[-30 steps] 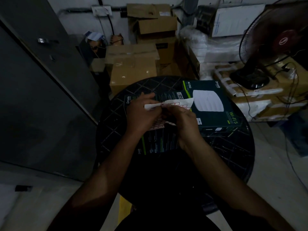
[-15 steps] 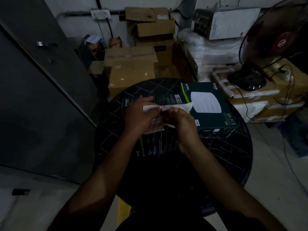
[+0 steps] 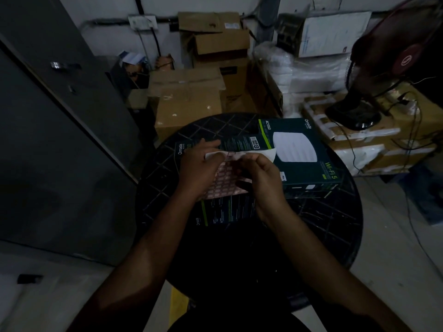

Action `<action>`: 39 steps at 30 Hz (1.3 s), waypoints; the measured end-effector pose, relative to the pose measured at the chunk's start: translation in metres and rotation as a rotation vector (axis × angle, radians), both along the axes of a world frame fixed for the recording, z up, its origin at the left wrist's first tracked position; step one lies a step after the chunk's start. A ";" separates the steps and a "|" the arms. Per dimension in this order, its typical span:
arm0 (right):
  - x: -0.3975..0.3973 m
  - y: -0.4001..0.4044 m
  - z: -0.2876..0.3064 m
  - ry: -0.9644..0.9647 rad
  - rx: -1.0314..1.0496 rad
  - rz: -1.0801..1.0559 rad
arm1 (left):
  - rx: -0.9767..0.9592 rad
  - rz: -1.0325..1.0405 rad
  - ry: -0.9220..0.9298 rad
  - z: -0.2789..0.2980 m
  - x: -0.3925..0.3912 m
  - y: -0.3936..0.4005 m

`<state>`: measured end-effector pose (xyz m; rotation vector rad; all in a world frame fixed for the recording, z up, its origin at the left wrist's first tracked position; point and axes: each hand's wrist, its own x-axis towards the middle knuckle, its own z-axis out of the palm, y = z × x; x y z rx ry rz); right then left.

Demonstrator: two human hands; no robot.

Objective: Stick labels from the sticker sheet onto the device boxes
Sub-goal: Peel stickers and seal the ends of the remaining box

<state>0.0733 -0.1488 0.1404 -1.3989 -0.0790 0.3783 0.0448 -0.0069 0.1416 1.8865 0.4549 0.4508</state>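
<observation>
Two bare forearms, no sleeves showing, no watch or rings visible. Left hand (image 3: 200, 167) and right hand (image 3: 262, 178) ungloved. Dark clothing at bottom edge.

A round dark table (image 3: 330, 226) with a lattice-patterned top carries two dark green device boxes (image 3: 302, 149), lying flat side by side.

Dim, underexposed light is flattening the scene; the round table (image 3: 323, 224) is sinking into near-black shadow; wide-angle distortion is bending the grey door (image 3: 60, 116) at the left edge; the fan (image 3: 395, 56) is blurring at upper right.
</observation>
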 end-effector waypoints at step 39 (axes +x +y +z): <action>0.010 0.008 0.014 0.073 -0.014 0.049 | 0.205 -0.155 -0.163 0.000 0.003 0.009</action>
